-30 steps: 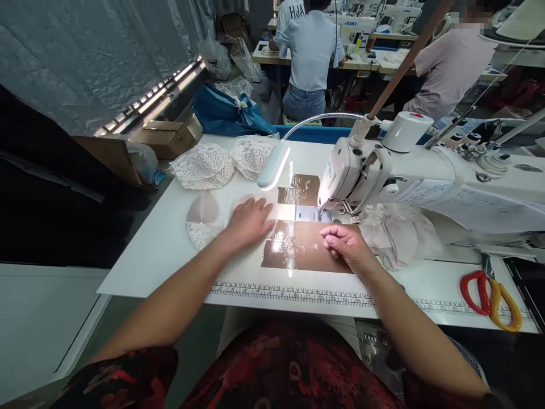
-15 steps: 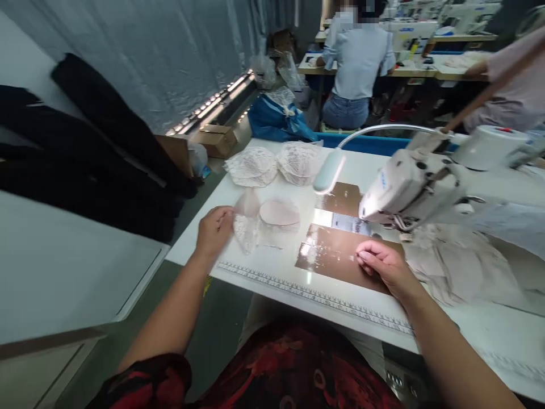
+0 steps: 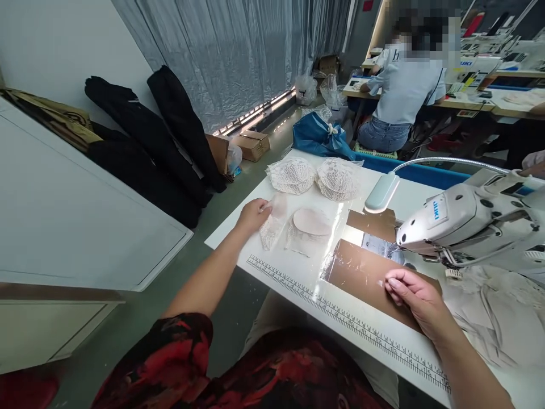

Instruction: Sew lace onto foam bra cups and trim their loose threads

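At the left of the white table, my left hand (image 3: 254, 217) pinches the upper edge of a sheer lace piece (image 3: 272, 224). Just right of it lies a small stack of lace pieces with a pale oval cup (image 3: 312, 221) on top. Two piles of white lace cups (image 3: 292, 175) sit behind them. My right hand (image 3: 411, 289) hovers over or rests on the brown board (image 3: 361, 271), fingertips pressed together; whether anything tiny is between them cannot be made out. The white sewing machine (image 3: 443, 224) stands just beyond that hand.
A lamp (image 3: 382, 193) on a bent arm hangs beside the machine head. Beige fabric pieces (image 3: 489, 318) lie at the right. A printed ruler (image 3: 340, 318) runs along the table's front edge. A blue bag (image 3: 317, 135) and a seated person (image 3: 402, 91) are beyond the table.
The camera view has turned left, so everything sits further right. My left hand stays at the lace piece, its fingers now further over the edge. The right hand remains over the brown board.
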Available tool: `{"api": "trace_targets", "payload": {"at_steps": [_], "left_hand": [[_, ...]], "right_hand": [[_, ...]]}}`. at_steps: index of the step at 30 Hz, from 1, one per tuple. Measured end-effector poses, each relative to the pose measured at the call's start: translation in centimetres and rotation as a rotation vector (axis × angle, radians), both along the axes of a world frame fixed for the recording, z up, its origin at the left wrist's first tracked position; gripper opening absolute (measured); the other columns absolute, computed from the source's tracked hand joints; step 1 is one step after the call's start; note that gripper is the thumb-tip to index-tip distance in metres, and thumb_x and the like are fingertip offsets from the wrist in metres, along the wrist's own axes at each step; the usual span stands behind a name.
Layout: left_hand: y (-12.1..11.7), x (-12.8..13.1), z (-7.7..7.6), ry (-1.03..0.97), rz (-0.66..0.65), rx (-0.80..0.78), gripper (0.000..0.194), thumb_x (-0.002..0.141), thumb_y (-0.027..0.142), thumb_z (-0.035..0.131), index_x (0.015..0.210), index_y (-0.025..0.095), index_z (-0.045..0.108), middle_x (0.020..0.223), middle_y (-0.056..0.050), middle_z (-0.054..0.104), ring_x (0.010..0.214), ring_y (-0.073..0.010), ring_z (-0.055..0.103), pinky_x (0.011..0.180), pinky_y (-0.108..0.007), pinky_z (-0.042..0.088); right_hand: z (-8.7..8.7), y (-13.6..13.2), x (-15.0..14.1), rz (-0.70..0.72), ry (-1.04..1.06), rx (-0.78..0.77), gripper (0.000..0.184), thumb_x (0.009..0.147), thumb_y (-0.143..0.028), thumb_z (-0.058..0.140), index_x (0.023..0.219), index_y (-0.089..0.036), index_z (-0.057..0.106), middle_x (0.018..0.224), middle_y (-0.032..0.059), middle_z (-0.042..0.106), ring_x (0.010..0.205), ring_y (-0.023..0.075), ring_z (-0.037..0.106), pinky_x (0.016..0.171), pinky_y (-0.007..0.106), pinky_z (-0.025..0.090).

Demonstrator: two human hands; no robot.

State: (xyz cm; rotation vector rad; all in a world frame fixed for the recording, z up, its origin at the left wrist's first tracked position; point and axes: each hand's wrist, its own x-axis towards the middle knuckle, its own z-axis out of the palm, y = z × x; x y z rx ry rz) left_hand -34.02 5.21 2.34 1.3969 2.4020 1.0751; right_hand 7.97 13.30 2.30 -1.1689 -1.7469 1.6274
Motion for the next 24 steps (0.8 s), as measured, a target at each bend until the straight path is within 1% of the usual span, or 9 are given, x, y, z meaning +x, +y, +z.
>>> {"api": "trace_targets", "payload": {"at_steps": [3,6,9,12,15,18,20,22,24], "left_hand": [[-2.8,0.9,1.5,0.003,0.059,0.094,0.022,0.087,0.041,0.049,0.086,0.019,0.051,0.072,0.002,0.054,0.066,-0.0141,0.052,0.062,-0.024,0.043],[-5.4,4.2,3.6,0.134,0.015,0.263,0.023,0.084,0.040,0.061,0.088,0.021,0.050,0.081,0.001,0.057,0.071,-0.0135,0.053,0.066,-0.025,0.045],[-6.2,9.5,4.8,0.258,-0.392,0.414,0.013,0.088,0.024,0.059,0.084,0.022,0.047,0.079,0.000,0.058,0.077,-0.0143,0.058,0.069,-0.026,0.048],[-5.5,14.5,4.6,0.234,-0.801,0.475,0.013,0.088,0.013,0.055,0.086,0.021,0.046,0.091,-0.004,0.061,0.087,-0.0151,0.061,0.073,-0.026,0.051],[-4.5,17.6,3.8,0.065,-0.915,0.502,0.015,0.087,0.011,0.055,0.086,0.022,0.044,0.089,-0.003,0.060,0.080,-0.0129,0.059,0.067,-0.024,0.050],[-3.3,18.5,3.5,-0.087,-0.898,0.450,0.010,0.090,0.017,0.053,0.086,0.021,0.046,0.079,0.000,0.056,0.072,-0.0122,0.056,0.064,-0.024,0.049],[-2.2,18.3,3.3,-0.093,-0.870,0.369,0.005,0.093,0.024,0.051,0.097,0.021,0.050,0.088,-0.004,0.059,0.080,-0.0150,0.058,0.071,-0.028,0.052],[-0.9,17.6,2.7,0.034,-0.792,0.250,0.026,0.094,0.033,0.051,0.117,0.019,0.049,0.112,-0.011,0.060,0.104,-0.0218,0.058,0.089,-0.038,0.052],[0.3,16.2,1.6,0.234,-0.685,0.076,0.043,0.094,0.042,0.051,0.129,0.018,0.045,0.133,-0.016,0.052,0.126,-0.0301,0.047,0.105,-0.049,0.042]], "right_hand": [[0.4,-0.6,0.7,0.051,-0.049,-0.018,0.036,0.079,-0.054,0.068,0.093,-0.021,0.067,0.081,0.0049,0.064,0.063,0.0151,0.053,0.057,0.030,0.046],[1.3,-1.9,0.4,0.163,-0.038,-0.043,0.052,0.080,-0.049,0.069,0.125,-0.025,0.058,0.100,0.0089,0.066,0.079,0.0199,0.062,0.067,0.034,0.054],[2.7,-3.5,-2.0,0.278,0.119,-0.001,0.080,0.079,-0.047,0.071,0.148,-0.027,0.035,0.135,0.0143,0.054,0.117,0.0274,0.056,0.098,0.045,0.048],[3.4,-4.3,-5.3,0.269,0.275,0.006,0.085,0.077,-0.043,0.073,0.149,-0.027,0.031,0.148,0.0130,0.042,0.129,0.0278,0.047,0.103,0.044,0.044],[2.7,-4.5,-7.0,0.132,0.330,-0.133,0.054,0.075,-0.028,0.069,0.127,-0.023,0.053,0.113,0.0080,0.065,0.097,0.0219,0.063,0.083,0.036,0.053],[1.3,-4.9,-6.8,-0.144,0.347,-0.131,0.008,0.072,-0.022,0.060,0.079,-0.020,0.059,0.068,-0.0014,0.057,0.063,0.0144,0.053,0.060,0.027,0.047],[0.6,-5.5,-6.1,-0.291,0.340,-0.073,0.005,0.071,-0.023,0.054,0.068,-0.021,0.051,0.060,-0.0029,0.048,0.057,0.0127,0.045,0.053,0.024,0.042],[0.4,-6.1,-5.2,-0.343,0.328,-0.047,0.011,0.074,-0.029,0.051,0.066,-0.022,0.048,0.061,-0.0023,0.046,0.055,0.0127,0.042,0.050,0.024,0.039],[0.6,-6.7,-3.8,-0.334,0.309,-0.056,0.020,0.077,-0.038,0.055,0.066,-0.022,0.048,0.061,-0.0018,0.046,0.053,0.0127,0.043,0.048,0.025,0.038]]}}
